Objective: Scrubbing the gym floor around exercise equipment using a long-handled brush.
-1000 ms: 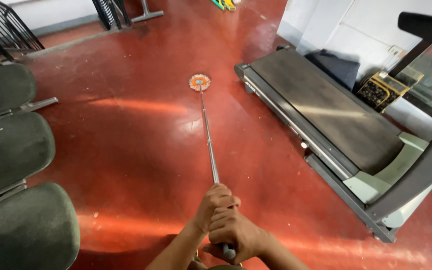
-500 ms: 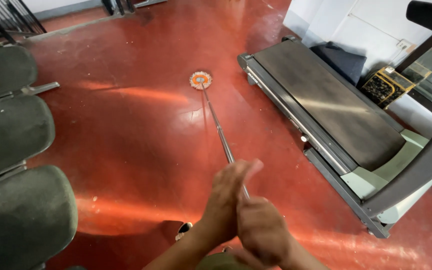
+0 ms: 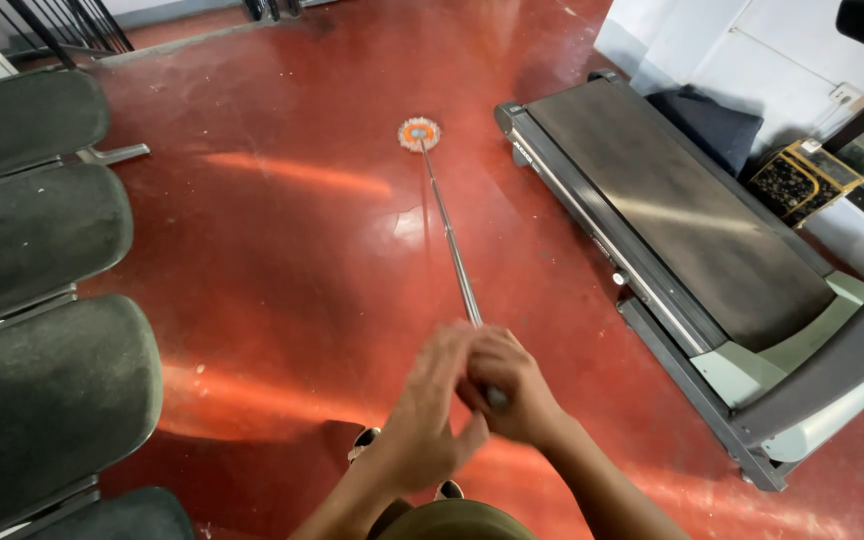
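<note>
Sweeping red floor [image 3: 282, 270] lies open between the row of dark chairs [image 3: 52, 230] on the left and the treadmill [image 3: 672, 210] edge on the right. Mop head [image 3: 419, 133] rests near the treadmill's far corner. Right hand [image 3: 512, 390] grip wraps the mop handle [image 3: 449, 240]; left hand [image 3: 427, 415] loosely spread beside it, blurred. Since a second ago: both hands higher, left released.

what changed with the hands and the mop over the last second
A second ago both hands gripped the handle's end, stacked. Since then the left hand opened and now lies loosely against the right hand, which still grips the mop handle. The view shifted, but the mop head stays on the red floor beside the treadmill.
</note>
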